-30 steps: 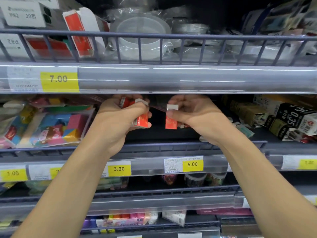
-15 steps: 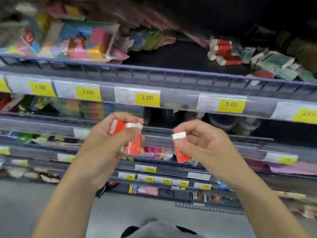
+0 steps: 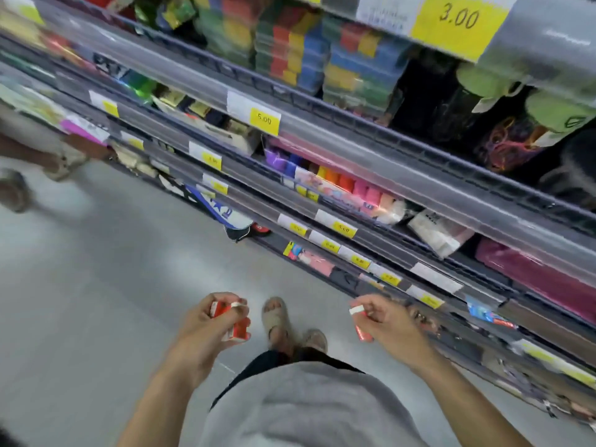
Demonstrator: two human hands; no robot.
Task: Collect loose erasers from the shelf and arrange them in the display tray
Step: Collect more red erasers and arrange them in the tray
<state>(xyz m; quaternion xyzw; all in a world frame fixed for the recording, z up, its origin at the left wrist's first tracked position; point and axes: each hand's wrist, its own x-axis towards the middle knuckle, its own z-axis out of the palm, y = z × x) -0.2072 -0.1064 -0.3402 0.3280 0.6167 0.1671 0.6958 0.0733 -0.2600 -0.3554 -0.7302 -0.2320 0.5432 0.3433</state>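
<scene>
1. Your left hand (image 3: 206, 330) is low over the grey floor (image 3: 96, 301), fingers curled shut around a small bunch of red-and-white sleeved erasers (image 3: 237, 329); one shows at the fingertips and another sticks out below the palm.
2. Your right hand (image 3: 387, 324) is just beside the lower shelf edges, fingers closed on one more red-and-white eraser (image 3: 360, 330), pinched near its white end so the red end hangs down.
3. The two hands are apart, with your sandalled feet (image 3: 277, 321) on the floor between them and your grey shirt (image 3: 306, 404) below.
4. The shelving (image 3: 403, 175) runs diagonally from upper left to lower right, its clear rails carrying yellow price tags; the nearest large one reads 3.00 (image 3: 458, 17) and another reads 5.00 (image 3: 264, 119).
5. Stacks of multicoloured packs (image 3: 309, 53) sit on the top shelf in view, and a row of bright coloured blocks (image 3: 348, 185) sits lower.
6. No display tray can be made out; the view is motion-blurred.
</scene>
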